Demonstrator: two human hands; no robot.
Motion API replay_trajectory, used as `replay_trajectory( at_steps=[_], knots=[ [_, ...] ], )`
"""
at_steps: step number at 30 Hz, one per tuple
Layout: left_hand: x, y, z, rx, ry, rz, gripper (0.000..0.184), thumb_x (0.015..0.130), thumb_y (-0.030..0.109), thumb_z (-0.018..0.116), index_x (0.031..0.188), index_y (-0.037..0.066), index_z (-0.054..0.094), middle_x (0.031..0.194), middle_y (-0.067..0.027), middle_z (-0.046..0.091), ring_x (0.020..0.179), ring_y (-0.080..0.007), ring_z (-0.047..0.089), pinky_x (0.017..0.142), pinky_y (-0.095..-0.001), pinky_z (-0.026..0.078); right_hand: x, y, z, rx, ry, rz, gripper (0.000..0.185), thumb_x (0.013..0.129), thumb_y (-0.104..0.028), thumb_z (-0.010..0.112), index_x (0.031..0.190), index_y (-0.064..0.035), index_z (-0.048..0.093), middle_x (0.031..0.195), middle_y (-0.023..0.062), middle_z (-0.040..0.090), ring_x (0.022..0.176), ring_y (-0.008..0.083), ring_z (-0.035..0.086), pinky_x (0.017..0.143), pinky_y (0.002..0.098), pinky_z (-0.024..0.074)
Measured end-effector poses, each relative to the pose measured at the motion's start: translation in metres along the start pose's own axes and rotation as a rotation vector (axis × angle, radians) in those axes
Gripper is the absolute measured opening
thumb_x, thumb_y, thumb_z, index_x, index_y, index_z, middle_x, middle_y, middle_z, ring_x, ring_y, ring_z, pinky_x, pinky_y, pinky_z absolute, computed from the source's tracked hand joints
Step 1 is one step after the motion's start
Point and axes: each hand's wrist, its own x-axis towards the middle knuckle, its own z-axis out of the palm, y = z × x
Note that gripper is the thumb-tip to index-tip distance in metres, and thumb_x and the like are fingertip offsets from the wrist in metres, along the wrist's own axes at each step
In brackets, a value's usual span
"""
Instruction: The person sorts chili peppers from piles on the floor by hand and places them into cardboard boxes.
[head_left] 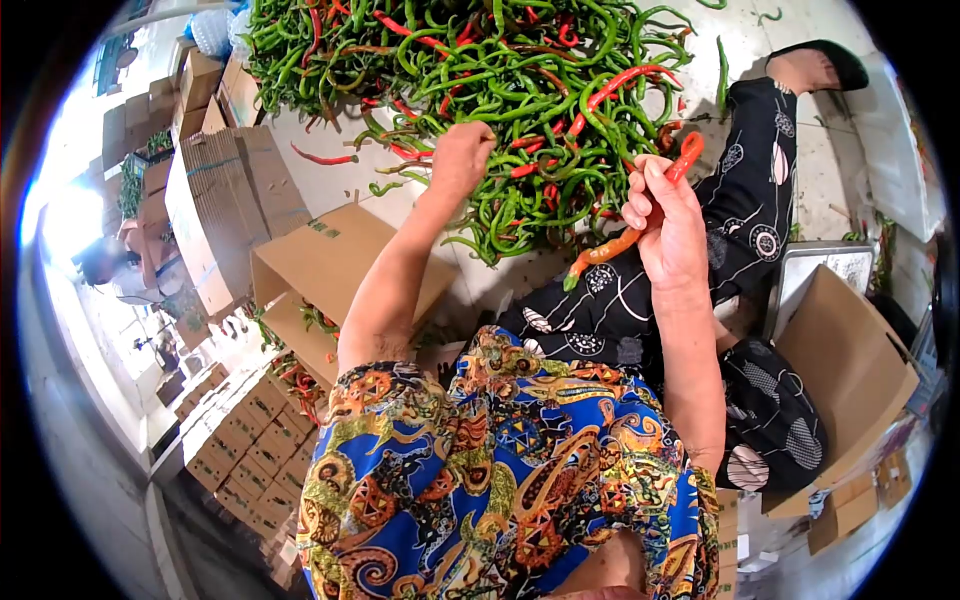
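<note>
A large heap of long green chili peppers (520, 90), mixed with red ones, lies on the floor in front of me. My right hand (665, 215) is closed around an orange-red chili pepper (604, 248), whose curled red end stands out above the fingers and whose greenish tip points down to the left. At the heap's near left side, my left hand (463, 158) is closed with its fingers curled; whatever they hold, if anything, is hidden. A single red pepper (324, 156) lies apart on the floor, left of that hand.
An open cardboard box (345, 250) with peppers inside stands at my left. Another open box (845, 370) is at my right, beside a metal-edged tray (825, 265). Flattened cartons (235, 195) and stacked boxes (255, 440) line the left. My patterned trouser leg (755, 170) stretches along the heap.
</note>
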Motion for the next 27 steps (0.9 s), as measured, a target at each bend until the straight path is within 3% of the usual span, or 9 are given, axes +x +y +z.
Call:
replay_trajectory(
  at_steps=[2, 6, 7, 8, 12, 16, 20, 22, 27],
  knots=[
    [0.009, 0.014, -0.023, -0.198, 0.102, -0.116, 0.015, 0.088, 0.017, 0.061, 0.09, 0.002, 0.057, 0.08, -0.0106, 0.067, 0.071, -0.0259, 0.063, 0.069, -0.0325, 0.05, 0.0, -0.001, -0.001, 0.008, -0.001, -0.008, 0.017, 0.094, -0.013, 0.056, 0.104, 0.0002, 0.056, 0.079, 0.0015, 0.055, 0.061, 0.0066, 0.047, 0.053, 0.0202, 0.038],
    [0.028, 0.05, -0.088, -0.826, 0.34, -0.322, 0.018, 0.094, 0.018, 0.055, 0.1, 0.0, 0.052, 0.079, -0.0063, 0.063, 0.072, -0.0132, 0.06, 0.069, -0.0277, 0.051, 0.003, 0.002, -0.002, 0.001, 0.002, -0.006, 0.016, 0.094, -0.013, 0.057, 0.103, -0.0004, 0.057, 0.079, 0.0014, 0.056, 0.06, 0.0066, 0.048, 0.053, 0.0204, 0.0386],
    [0.031, 0.065, -0.096, -0.791, 0.301, -0.376, 0.017, 0.092, 0.018, 0.056, 0.094, 0.002, 0.055, 0.075, -0.005, 0.061, 0.069, -0.0101, 0.057, 0.067, -0.0255, 0.051, 0.005, 0.003, -0.003, -0.008, 0.001, -0.007, 0.016, 0.094, -0.013, 0.057, 0.103, -0.0004, 0.057, 0.079, 0.0015, 0.057, 0.06, 0.0066, 0.048, 0.053, 0.0204, 0.0389],
    [0.033, 0.08, -0.1, -0.367, 0.182, -0.399, 0.018, 0.088, 0.02, 0.06, 0.09, 0.002, 0.058, 0.071, -0.0045, 0.058, 0.066, -0.0115, 0.057, 0.063, -0.0274, 0.05, 0.006, 0.004, -0.004, -0.017, 0.001, -0.01, 0.016, 0.094, -0.013, 0.057, 0.103, -0.0004, 0.058, 0.079, 0.0017, 0.057, 0.06, 0.0066, 0.049, 0.053, 0.0204, 0.0391],
    [0.024, 0.034, -0.01, 0.106, -0.148, 0.031, 0.026, 0.078, 0.024, 0.072, 0.095, 0.007, 0.064, 0.076, -0.0126, 0.064, 0.068, -0.0269, 0.062, 0.064, -0.0388, 0.05, 0.007, 0.006, -0.007, 0.004, -0.008, -0.015, 0.016, 0.093, -0.014, 0.058, 0.102, -0.0007, 0.059, 0.08, 0.002, 0.058, 0.061, 0.0069, 0.05, 0.054, 0.0201, 0.0405],
    [0.012, 0.021, 0.033, 0.199, -0.273, -0.07, 0.025, 0.077, 0.025, 0.072, 0.092, 0.008, 0.063, 0.078, -0.0181, 0.065, 0.075, -0.0391, 0.063, 0.067, -0.0466, 0.05, 0.004, 0.005, -0.006, -0.008, -0.018, -0.009, 0.015, 0.093, -0.015, 0.059, 0.101, -0.0025, 0.06, 0.08, 0.0017, 0.059, 0.061, 0.0066, 0.051, 0.054, 0.0197, 0.0414],
    [0.013, 0.042, -0.003, -0.144, 0.049, -0.06, 0.016, 0.079, 0.02, 0.071, 0.088, 0.007, 0.068, 0.07, -0.0136, 0.065, 0.06, -0.0275, 0.062, 0.058, -0.0358, 0.049, 0.004, 0.007, -0.006, 0.002, -0.02, -0.019, 0.014, 0.092, -0.015, 0.06, 0.1, -0.0032, 0.06, 0.08, 0.0013, 0.059, 0.06, 0.0062, 0.052, 0.053, 0.0195, 0.0416],
    [0.014, 0.064, -0.039, -0.319, 0.12, -0.188, 0.012, 0.082, 0.013, 0.07, 0.09, 0.006, 0.067, 0.066, -0.0018, 0.062, 0.057, -0.0074, 0.052, 0.054, -0.0233, 0.043, 0.006, 0.007, -0.008, 0.0, -0.021, -0.022, 0.015, 0.092, -0.016, 0.061, 0.1, -0.0031, 0.06, 0.079, 0.0013, 0.059, 0.06, 0.0061, 0.052, 0.053, 0.0194, 0.0416],
    [0.011, 0.117, -0.124, -0.604, 0.173, -0.245, 0.012, 0.086, 0.013, 0.066, 0.094, 0.004, 0.063, 0.066, 0.0057, 0.051, 0.058, -0.0024, 0.042, 0.051, -0.0186, 0.034, 0.008, 0.01, -0.006, -0.038, -0.051, -0.03, 0.019, 0.091, -0.015, 0.062, 0.104, -0.0017, 0.06, 0.079, 0.0011, 0.058, 0.059, 0.0058, 0.052, 0.052, 0.0194, 0.0419]
  ],
)
